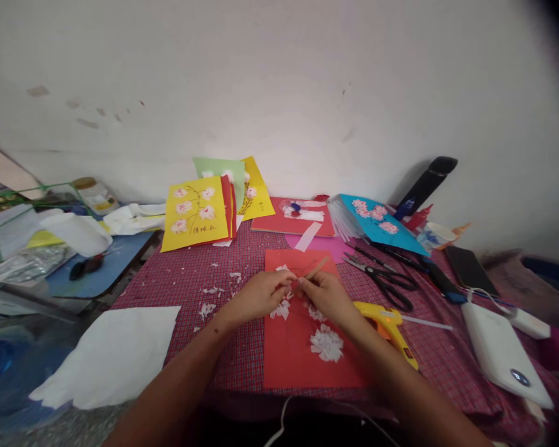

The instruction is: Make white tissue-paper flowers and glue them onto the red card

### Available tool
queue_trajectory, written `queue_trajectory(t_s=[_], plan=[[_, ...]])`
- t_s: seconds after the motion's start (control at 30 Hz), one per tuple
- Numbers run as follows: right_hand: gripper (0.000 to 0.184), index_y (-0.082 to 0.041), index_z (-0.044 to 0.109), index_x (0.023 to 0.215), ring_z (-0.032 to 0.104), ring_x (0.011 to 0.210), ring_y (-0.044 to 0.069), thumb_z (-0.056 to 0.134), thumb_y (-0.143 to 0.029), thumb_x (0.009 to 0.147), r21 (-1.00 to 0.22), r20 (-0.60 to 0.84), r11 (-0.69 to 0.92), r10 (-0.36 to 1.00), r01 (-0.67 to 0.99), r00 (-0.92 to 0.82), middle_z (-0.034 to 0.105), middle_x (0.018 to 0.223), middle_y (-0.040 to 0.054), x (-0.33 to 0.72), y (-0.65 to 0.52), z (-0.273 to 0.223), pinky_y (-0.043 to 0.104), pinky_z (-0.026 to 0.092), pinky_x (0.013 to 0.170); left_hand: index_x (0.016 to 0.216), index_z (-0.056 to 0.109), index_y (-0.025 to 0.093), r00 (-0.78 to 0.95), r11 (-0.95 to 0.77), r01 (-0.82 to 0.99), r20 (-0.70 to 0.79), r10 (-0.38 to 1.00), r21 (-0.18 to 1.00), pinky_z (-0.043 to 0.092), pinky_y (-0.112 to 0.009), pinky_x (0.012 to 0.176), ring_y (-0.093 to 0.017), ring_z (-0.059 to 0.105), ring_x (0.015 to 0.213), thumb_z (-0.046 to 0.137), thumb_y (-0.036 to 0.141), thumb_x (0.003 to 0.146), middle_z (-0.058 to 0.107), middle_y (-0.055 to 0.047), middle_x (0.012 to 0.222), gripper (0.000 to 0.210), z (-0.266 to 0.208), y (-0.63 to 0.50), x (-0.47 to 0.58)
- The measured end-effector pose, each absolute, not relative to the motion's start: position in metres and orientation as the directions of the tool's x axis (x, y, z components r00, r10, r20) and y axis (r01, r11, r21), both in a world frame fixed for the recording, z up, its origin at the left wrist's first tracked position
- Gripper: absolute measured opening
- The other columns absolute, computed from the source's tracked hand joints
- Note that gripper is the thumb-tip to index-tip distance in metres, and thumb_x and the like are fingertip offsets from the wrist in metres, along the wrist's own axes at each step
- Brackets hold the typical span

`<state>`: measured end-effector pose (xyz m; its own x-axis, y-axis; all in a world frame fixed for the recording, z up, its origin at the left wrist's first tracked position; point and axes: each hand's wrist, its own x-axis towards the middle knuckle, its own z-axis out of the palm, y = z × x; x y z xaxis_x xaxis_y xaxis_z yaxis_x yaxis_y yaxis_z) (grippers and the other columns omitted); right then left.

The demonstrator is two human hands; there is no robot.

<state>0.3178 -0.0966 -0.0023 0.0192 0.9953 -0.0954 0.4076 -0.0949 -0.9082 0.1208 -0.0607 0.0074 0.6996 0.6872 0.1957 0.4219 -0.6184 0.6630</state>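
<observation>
A red sheet (289, 360) lies in front of me, with white crumpled-paper flowers (327, 343) on it. Over its upper part my left hand (261, 295) is closed in a pinch, fingertips close to the right hand; what it pinches is too small to make out. My right hand (326, 295) is closed on a thin tan stick (317, 267) that points up and right. Part of the sheet and some flowers are hidden under both hands. Just right of my right hand lies a yellow glue gun (384, 313) with a clear glue stick (426, 323).
Black scissors (386, 279) lie beyond the glue gun. A white power bank (507, 354) is at the right. Finished flower cards (195, 211) and a blue card (382, 223) stand at the back. White paper (116, 354) overhangs the left edge; scraps (207, 309) dot the checked cloth (168, 279).
</observation>
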Motion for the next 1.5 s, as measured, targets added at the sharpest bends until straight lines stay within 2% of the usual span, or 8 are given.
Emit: queue_trajectory(t_s=[0.23,0.37,0.67,0.83,0.97,1.17,1.3,1.5], plan=[[0.03,-0.018,0.068,0.068,0.054,0.042,0.012,0.055,-0.035,0.09,-0.896,-0.122,-0.094,0.992,0.434,-0.037,0.064,0.05,-0.0007,0.309,-0.098,-0.005,0.023,0.037,0.043,0.121,0.067,0.024,0.662,-0.586,0.476,0.172,0.73,0.655,0.049,-0.031,0.092,-0.021,0.069,0.104,0.044,0.026,0.101,0.074,-0.005,0.119,0.03,0.011,-0.059,0.115],[0.029,-0.019,0.067,0.069,0.056,0.043,0.013,0.055,-0.034,0.091,-0.9,-0.13,-0.091,0.989,0.427,-0.064,0.064,0.051,-0.0008,0.305,-0.1,-0.005,0.022,0.039,0.044,0.122,0.066,0.023,0.654,-0.604,0.51,0.181,0.735,0.612,0.049,-0.032,0.092,-0.023,0.069,0.106,0.043,0.022,0.099,0.073,-0.006,0.122,0.032,0.01,-0.057,0.112],[0.027,-0.02,0.065,0.067,0.062,0.056,0.015,0.055,-0.027,0.092,-0.836,0.02,0.091,0.99,0.541,-0.136,0.069,0.061,0.0005,0.305,-0.102,-0.008,0.024,0.043,0.055,0.116,0.066,0.022,0.653,-0.609,0.574,0.143,0.744,0.547,0.05,-0.031,0.082,-0.024,0.07,0.092,0.044,0.02,0.098,0.075,-0.008,0.105,0.029,0.01,-0.06,0.111],[0.029,-0.02,0.062,0.065,0.061,0.059,0.016,0.053,-0.026,0.092,-0.788,0.056,0.142,0.986,0.599,-0.16,0.069,0.066,0.0013,0.305,-0.104,-0.004,0.026,0.041,0.057,0.112,0.066,0.022,0.649,-0.607,0.582,0.141,0.748,0.54,0.049,-0.032,0.081,-0.024,0.07,0.094,0.045,0.021,0.097,0.075,-0.007,0.105,0.026,0.007,-0.058,0.11],[0.028,-0.019,0.064,0.069,0.061,0.061,0.015,0.054,-0.028,0.093,-0.805,0.072,0.165,0.98,0.569,-0.183,0.07,0.069,0.0015,0.308,-0.106,-0.008,0.025,0.044,0.06,0.112,0.065,0.021,0.652,-0.612,0.6,0.129,0.747,0.516,0.049,-0.031,0.08,-0.024,0.071,0.094,0.043,0.022,0.099,0.075,-0.008,0.106,0.026,0.006,-0.059,0.11],[0.031,-0.019,0.066,0.073,0.059,0.052,0.012,0.055,-0.037,0.095,-0.918,-0.031,0.032,0.988,0.396,-0.153,0.068,0.067,0.0005,0.311,-0.109,-0.009,0.023,0.045,0.051,0.114,0.065,0.021,0.652,-0.63,0.619,0.139,0.745,0.469,0.049,-0.031,0.081,-0.025,0.071,0.095,0.041,0.022,0.1,0.075,-0.008,0.105,0.028,0.007,-0.059,0.111],[0.03,-0.019,0.066,0.073,0.056,0.046,0.011,0.057,-0.039,0.093,-0.94,-0.077,-0.04,0.993,0.34,-0.094,0.067,0.062,0.0,0.309,-0.109,-0.009,0.021,0.041,0.043,0.115,0.065,0.021,0.658,-0.635,0.612,0.142,0.74,0.472,0.049,-0.031,0.08,-0.024,0.071,0.094,0.04,0.022,0.1,0.075,-0.008,0.106,0.029,0.008,-0.059,0.111],[0.028,-0.02,0.063,0.071,0.055,0.041,0.011,0.06,-0.041,0.09,-0.952,-0.118,-0.103,0.993,0.289,-0.033,0.067,0.06,-0.0009,0.307,-0.109,-0.009,0.021,0.04,0.04,0.117,0.065,0.02,0.645,-0.618,0.62,0.135,0.753,0.484,0.05,-0.033,0.082,-0.025,0.071,0.095,0.041,0.023,0.099,0.075,-0.01,0.108,0.03,0.004,-0.057,0.109]])
